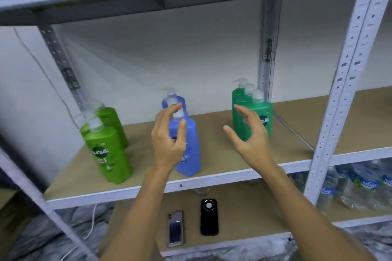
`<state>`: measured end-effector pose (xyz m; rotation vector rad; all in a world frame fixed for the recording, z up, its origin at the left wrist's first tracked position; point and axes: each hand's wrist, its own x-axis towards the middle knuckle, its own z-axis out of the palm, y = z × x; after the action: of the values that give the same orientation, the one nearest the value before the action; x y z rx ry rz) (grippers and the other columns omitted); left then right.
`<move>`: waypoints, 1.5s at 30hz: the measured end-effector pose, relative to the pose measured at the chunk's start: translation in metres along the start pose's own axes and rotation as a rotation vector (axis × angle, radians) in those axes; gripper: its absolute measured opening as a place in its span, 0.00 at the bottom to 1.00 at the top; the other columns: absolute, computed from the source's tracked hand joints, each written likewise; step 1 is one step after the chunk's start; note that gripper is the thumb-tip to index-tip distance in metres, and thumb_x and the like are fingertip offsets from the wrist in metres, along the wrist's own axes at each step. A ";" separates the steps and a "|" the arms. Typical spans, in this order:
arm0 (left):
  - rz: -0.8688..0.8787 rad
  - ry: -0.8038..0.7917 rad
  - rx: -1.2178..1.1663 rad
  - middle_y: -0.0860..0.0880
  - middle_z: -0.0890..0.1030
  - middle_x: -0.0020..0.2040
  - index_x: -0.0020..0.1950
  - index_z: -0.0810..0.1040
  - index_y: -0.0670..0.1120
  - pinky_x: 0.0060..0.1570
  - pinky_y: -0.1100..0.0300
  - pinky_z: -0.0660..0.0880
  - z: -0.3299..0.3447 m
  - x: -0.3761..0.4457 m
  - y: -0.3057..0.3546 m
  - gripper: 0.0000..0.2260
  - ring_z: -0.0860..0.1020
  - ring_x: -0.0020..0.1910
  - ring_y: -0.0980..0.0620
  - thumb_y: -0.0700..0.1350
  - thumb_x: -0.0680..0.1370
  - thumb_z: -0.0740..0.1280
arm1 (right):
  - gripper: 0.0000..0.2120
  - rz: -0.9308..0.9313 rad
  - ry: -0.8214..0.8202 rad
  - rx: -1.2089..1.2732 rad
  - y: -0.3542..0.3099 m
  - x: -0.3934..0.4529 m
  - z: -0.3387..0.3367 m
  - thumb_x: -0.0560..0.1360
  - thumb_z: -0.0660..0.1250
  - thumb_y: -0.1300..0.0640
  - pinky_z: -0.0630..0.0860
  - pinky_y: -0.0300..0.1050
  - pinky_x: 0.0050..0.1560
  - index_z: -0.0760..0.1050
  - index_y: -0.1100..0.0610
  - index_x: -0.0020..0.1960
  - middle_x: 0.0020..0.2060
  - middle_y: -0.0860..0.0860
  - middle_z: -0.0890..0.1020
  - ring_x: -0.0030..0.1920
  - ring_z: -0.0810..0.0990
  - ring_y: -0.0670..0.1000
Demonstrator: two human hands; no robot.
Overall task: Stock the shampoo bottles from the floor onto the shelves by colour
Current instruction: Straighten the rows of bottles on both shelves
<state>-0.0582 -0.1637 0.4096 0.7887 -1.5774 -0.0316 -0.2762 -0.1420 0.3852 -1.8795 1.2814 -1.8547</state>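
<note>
Hovering left hand point(167, 142), fingers loosely spread, holding nothing, before glossy blue pump bottles point(188, 146) | right hand point(252, 137) likewise empty, splayed | teal bottles point(254, 112) just beyond it | lime bottles point(108, 150) left of left hand | all on matte fibreboard shelf point(222, 154)

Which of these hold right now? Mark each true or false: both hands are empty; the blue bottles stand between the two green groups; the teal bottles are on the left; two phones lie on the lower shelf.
1. Both hands are empty. True: the left hand and right hand hold nothing.
2. The blue bottles stand between the green groups. True.
3. The teal bottles are leftmost. False: they stand rightmost; the lime-green bottles are leftmost.
4. Two phones lie on the lower shelf. False: only one phone is recognisable, beside a black device.
</note>
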 end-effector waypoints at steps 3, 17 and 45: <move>-0.042 0.068 0.025 0.47 0.79 0.61 0.66 0.76 0.41 0.62 0.53 0.73 -0.033 -0.003 -0.018 0.15 0.78 0.61 0.47 0.40 0.80 0.64 | 0.27 0.009 -0.065 0.058 -0.013 -0.005 0.018 0.75 0.75 0.55 0.72 0.50 0.69 0.71 0.49 0.72 0.66 0.47 0.75 0.69 0.74 0.46; -0.399 -0.162 -0.043 0.59 0.70 0.75 0.73 0.64 0.67 0.73 0.45 0.67 -0.054 -0.014 -0.097 0.19 0.69 0.74 0.56 0.60 0.81 0.58 | 0.40 0.130 -0.265 0.190 -0.013 -0.011 0.127 0.70 0.80 0.52 0.75 0.54 0.66 0.63 0.36 0.75 0.69 0.39 0.73 0.69 0.73 0.47; -0.595 -0.125 -0.398 0.44 0.79 0.63 0.69 0.70 0.43 0.49 0.66 0.77 -0.009 0.006 -0.118 0.28 0.82 0.54 0.56 0.30 0.72 0.75 | 0.38 0.283 -0.377 0.351 0.030 0.037 0.061 0.68 0.79 0.68 0.80 0.48 0.60 0.68 0.49 0.73 0.63 0.42 0.80 0.61 0.82 0.51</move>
<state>0.0046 -0.2527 0.3627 0.9187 -1.3386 -0.8143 -0.2409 -0.2107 0.3801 -1.6569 0.9624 -1.3912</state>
